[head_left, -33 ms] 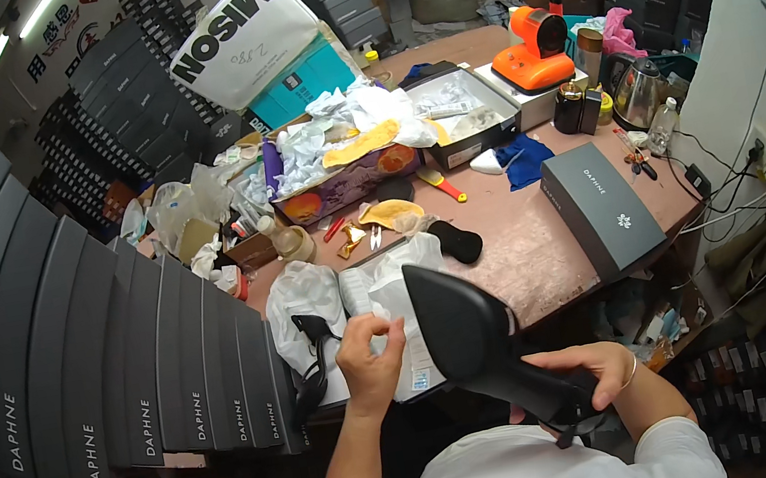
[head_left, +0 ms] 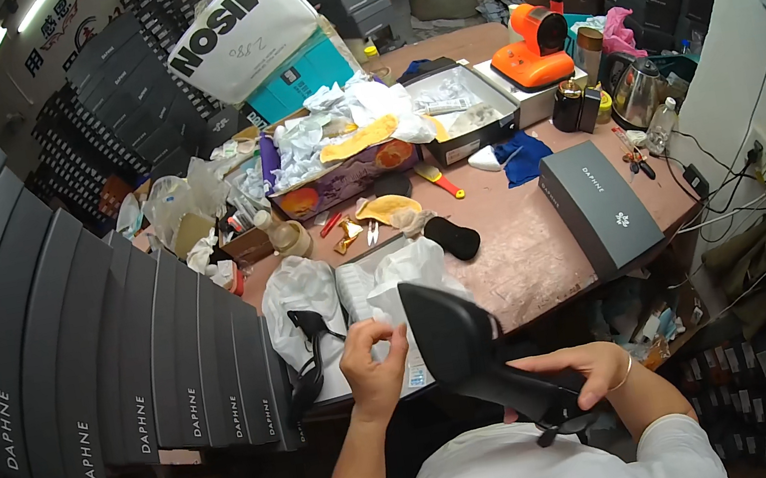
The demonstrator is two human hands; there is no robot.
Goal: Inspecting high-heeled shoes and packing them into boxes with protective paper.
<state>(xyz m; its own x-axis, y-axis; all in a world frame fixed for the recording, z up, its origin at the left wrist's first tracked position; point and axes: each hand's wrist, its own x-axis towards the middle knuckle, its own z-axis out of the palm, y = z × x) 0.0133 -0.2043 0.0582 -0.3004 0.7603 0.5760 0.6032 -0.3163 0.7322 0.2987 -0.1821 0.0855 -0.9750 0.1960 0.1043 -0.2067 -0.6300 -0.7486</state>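
Observation:
My right hand (head_left: 593, 372) grips a black high-heeled shoe (head_left: 456, 343) around its heel end. The shoe is tilted, pointed toe up and away from me, its dark sole partly showing. Close to the left of the toe, my left hand (head_left: 376, 362) is raised with thumb and fingers pinched together; whatever they hold, if anything, is too small to make out. A second black shoe (head_left: 310, 358) rests against white tissue paper (head_left: 294, 294) left of that hand. Behind the held shoe lies an open shoe box with more white tissue paper (head_left: 409, 270).
Tall stacks of dark grey shoe boxes (head_left: 89, 359) line my left. A closed grey shoe box (head_left: 601, 208) lies on the right of the pink table (head_left: 519, 267). Farther back are a paper-filled carton (head_left: 348, 179), an orange device (head_left: 531, 52) and a kettle (head_left: 639, 90).
The held shoe has shifted slightly left and down, with my right hand moving along with it. My left hand stays pinched in nearly the same place.

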